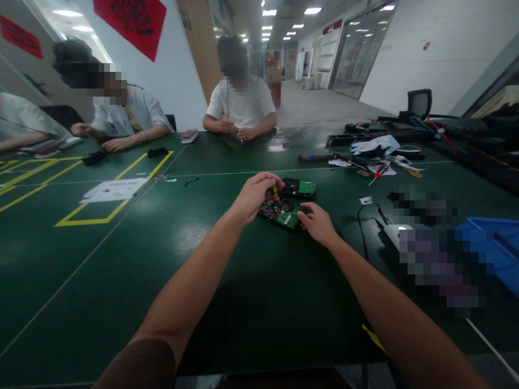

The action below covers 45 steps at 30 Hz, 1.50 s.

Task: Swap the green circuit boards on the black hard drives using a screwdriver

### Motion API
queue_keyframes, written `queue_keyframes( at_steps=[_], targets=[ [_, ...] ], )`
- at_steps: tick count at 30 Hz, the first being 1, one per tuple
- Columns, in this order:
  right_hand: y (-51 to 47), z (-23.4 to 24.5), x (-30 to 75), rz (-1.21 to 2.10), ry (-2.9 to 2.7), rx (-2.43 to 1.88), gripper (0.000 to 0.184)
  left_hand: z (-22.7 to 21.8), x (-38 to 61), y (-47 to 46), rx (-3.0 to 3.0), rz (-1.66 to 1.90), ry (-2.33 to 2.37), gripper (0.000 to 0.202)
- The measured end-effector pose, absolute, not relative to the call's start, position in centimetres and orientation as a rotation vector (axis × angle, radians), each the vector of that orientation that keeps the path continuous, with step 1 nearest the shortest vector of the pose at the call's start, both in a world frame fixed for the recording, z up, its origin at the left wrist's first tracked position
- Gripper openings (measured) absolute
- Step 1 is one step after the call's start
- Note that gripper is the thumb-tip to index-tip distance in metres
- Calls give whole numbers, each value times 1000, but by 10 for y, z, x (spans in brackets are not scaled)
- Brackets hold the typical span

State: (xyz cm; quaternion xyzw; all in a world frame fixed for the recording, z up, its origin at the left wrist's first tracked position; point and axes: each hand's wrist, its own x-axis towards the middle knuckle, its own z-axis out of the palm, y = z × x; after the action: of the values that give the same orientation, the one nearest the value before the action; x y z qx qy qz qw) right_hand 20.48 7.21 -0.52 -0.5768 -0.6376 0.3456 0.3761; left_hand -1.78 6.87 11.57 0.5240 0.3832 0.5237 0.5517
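A hard drive [279, 215] lies on the green table with its green circuit board facing up. Over its left end, my left hand [256, 197] is closed on a small screwdriver [274, 190] with a yellow and black handle; its tip is too small to make out. My right hand [320, 224] pinches the right end of the same drive between thumb and fingers. Just behind it rests a second hard drive [300, 187], also board side up, touched by neither hand as far as I can see.
Across the table [227, 335] sit several people. To the right are a power screwdriver [318, 158], a white glove [375, 146], a red-handled screwdriver [379, 173], cables and a blue bin [494, 243]. White papers [115, 190] lie left, by yellow tape [85, 222].
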Motion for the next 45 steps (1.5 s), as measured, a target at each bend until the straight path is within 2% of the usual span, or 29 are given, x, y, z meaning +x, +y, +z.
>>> queue_keyframes(
  at_steps=[4,23,35,45],
  targets=[
    [73,-8,206,885,-1638,-1468,43,114,-19,71,1290,1266,941,14],
    [75,-9,205,886,-1626,-1470,40,115,-19,67,1385,1208,956,16],
    [72,-5,205,887,-1640,-1493,40,118,-15,65,1242,1188,876,6],
    [74,-8,205,893,-1622,-1474,40,119,-19,66,1417,1172,969,19]
  ],
)
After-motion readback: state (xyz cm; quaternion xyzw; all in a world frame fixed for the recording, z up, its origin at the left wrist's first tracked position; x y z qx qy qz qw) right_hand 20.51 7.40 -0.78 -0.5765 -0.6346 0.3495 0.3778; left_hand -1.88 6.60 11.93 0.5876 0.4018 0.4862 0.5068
